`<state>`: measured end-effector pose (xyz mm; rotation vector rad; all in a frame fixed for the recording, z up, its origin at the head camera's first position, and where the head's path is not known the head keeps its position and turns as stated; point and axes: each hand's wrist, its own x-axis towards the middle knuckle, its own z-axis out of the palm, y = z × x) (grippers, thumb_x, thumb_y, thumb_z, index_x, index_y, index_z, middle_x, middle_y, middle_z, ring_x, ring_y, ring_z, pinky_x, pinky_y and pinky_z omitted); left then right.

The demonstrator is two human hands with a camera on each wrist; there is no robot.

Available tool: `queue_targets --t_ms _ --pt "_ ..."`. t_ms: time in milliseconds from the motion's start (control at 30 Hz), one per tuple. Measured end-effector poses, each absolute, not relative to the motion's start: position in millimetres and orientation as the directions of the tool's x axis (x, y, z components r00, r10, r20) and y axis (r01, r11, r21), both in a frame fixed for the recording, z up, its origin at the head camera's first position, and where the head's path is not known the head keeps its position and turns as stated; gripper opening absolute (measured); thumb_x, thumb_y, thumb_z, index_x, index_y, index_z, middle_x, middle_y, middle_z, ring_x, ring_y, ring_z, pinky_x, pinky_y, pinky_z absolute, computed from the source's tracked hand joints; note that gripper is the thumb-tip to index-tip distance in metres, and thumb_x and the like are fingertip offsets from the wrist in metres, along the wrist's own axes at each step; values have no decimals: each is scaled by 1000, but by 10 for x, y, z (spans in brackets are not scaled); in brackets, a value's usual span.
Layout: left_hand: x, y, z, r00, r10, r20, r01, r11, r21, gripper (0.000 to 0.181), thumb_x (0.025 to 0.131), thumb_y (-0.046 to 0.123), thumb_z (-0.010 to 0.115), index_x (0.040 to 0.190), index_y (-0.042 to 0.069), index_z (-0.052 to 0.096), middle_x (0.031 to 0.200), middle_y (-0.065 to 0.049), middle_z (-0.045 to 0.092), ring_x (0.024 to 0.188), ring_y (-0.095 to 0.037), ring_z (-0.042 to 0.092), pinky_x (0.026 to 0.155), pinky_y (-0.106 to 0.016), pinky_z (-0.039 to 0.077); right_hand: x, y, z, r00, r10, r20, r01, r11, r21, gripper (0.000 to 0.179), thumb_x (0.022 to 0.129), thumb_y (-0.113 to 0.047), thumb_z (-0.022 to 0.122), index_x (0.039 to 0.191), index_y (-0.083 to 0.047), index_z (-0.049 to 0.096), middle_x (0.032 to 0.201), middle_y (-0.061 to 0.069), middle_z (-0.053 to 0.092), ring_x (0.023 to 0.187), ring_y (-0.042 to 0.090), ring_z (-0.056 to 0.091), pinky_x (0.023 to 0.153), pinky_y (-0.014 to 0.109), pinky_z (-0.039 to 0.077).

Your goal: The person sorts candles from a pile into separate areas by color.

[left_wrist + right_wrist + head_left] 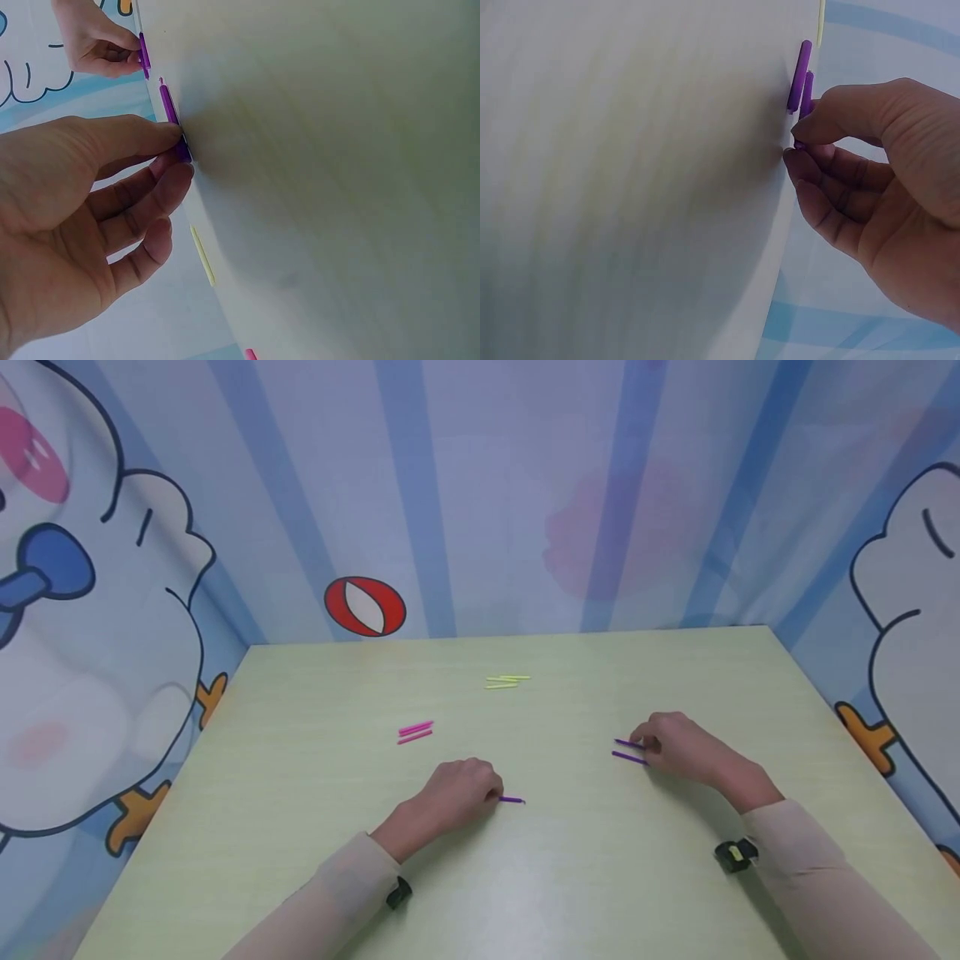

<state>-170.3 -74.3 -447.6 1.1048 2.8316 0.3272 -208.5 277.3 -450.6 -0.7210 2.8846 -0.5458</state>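
My left hand (pixel 459 792) pinches a thin purple stick (pixel 513 799) by its left end between thumb and fingertips, low over the table in the front middle. In the left wrist view this purple stick (pixel 169 103) pokes out past the thumb. Farther right, my right hand (pixel 681 748) holds the right end of another purple stick (pixel 627 743) between thumb and forefinger. A second purple stick (pixel 628 758) lies just nearer and almost parallel. The right wrist view shows the loose purple stick (pixel 799 75) beside the pinched purple stick (pixel 807 101).
Several pink sticks (pixel 416 737) lie on the pale table (pixel 315 827) to the left. Several yellow sticks (pixel 502 686) lie toward the back. A printed cloth backdrop (pixel 495 527) stands along the table's back and sides.
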Motion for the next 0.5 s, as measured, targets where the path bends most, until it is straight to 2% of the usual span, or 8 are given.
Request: queue_targets --t_ms 167,500 --pt "-1705 -749 -4487 -733 680 3 662 713 230 15 89 4 69 79 13 76 74 5 65 65 -8 48 56 -22 43 -2082 2777 -4526 -868 -496 7 -466 811 -353 19 83 8 67 99 2 75 86 4 64 77 16 56 72 36 51" --pt "-1703 -750 -4468 -736 676 -12 656 718 234 16 90 4 69 79 13 76 75 5 65 65 -9 49 56 -23 43 -2068 2761 -4516 -877 -480 -7 -447 822 -353 19 84 8 66 100 2 75 88 5 64 78 18 57 73 38 51"
